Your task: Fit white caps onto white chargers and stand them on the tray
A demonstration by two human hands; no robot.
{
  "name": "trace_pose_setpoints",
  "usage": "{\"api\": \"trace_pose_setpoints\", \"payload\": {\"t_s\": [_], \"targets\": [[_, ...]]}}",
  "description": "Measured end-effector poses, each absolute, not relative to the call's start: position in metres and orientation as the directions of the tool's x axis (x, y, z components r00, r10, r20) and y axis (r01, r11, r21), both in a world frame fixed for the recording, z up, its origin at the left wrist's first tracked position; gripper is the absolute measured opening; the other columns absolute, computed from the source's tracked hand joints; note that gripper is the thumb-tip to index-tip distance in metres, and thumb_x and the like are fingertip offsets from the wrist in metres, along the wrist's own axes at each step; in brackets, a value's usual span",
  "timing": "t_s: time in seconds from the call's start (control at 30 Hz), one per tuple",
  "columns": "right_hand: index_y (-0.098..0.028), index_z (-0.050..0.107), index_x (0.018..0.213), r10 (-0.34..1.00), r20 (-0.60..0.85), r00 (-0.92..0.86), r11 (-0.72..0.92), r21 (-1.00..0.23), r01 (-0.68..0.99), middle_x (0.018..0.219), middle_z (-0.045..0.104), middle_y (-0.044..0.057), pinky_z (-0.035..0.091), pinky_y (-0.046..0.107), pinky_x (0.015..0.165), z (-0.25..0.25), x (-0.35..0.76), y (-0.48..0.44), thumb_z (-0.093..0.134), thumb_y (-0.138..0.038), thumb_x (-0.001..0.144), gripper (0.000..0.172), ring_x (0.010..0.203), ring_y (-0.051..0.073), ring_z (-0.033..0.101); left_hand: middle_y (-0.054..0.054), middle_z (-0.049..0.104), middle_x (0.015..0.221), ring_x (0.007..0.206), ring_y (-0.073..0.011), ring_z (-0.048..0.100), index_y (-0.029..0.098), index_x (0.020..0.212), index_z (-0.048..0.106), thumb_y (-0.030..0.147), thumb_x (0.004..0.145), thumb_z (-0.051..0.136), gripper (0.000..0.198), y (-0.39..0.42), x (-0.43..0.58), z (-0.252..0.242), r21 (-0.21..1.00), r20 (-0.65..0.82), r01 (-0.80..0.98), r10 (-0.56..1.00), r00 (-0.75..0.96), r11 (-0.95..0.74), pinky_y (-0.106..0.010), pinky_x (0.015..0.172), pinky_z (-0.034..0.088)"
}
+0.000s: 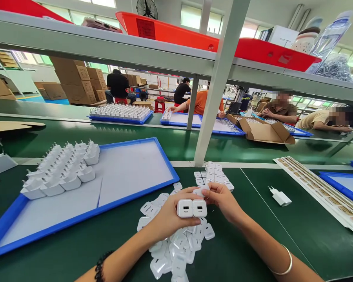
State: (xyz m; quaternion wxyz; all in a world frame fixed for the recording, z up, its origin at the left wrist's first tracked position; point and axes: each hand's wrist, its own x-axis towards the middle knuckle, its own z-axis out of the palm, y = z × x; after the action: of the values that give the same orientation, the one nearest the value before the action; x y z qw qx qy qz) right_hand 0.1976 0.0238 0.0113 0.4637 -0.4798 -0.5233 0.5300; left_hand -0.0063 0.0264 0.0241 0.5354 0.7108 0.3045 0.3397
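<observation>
My left hand (169,215) is closed around two white chargers (185,213) held side by side, their port faces turned toward me. Just behind them, my right hand (225,199) pinches a small white plastic cover (200,190) against the far end of the chargers. Its fingertips are partly hidden. Under my hands lies a loose pile of white plastic covers (179,248), some with port slots. Farther back is a neater cluster of white covers (216,172). To the left, several white chargers (67,168) stand pins up on a blue-rimmed tray (135,192).
A lone charger (281,197) lies on the green table at right, near stacked cardboard strips (314,188). A metal post (211,102) rises ahead, supporting a shelf (164,51) with red bins (170,33). Beyond it, several people work around another bench with a charger-filled tray (120,113).
</observation>
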Motion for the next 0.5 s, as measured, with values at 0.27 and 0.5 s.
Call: {"api": "trace_pose_setpoints", "payload": {"t_s": [0.27,0.5], "targets": [[-0.019,0.065,0.074,0.998,0.057,-0.039,0.054,-0.996,-0.065,0.061,0.061,-0.002,0.049,0.028,0.052,0.0105,0.1864,0.0154,0.08,-0.051,0.069,0.036,0.052,0.013,0.055,-0.009,0.072,0.116,0.105,-0.0269,0.067,0.019,0.108,0.072,0.02,0.07,0.079,0.04,0.0247,-0.0051,0.0293,0.972,0.118,0.12,0.858,0.501,-0.203,-0.04,0.091,0.053],[-0.019,0.063,0.07,0.997,0.079,-0.015,0.077,-0.99,-0.117,0.065,0.064,-0.001,0.053,0.028,0.058,0.0123,0.1861,0.0134,0.084,-0.047,0.066,0.035,0.061,0.015,0.06,-0.006,0.071,0.115,0.106,-0.0249,0.066,0.022,0.107,0.072,0.015,0.069,0.08,0.04,0.0259,-0.0044,0.0269,0.956,0.185,0.095,0.823,0.537,-0.277,-0.039,0.093,0.051]]}}
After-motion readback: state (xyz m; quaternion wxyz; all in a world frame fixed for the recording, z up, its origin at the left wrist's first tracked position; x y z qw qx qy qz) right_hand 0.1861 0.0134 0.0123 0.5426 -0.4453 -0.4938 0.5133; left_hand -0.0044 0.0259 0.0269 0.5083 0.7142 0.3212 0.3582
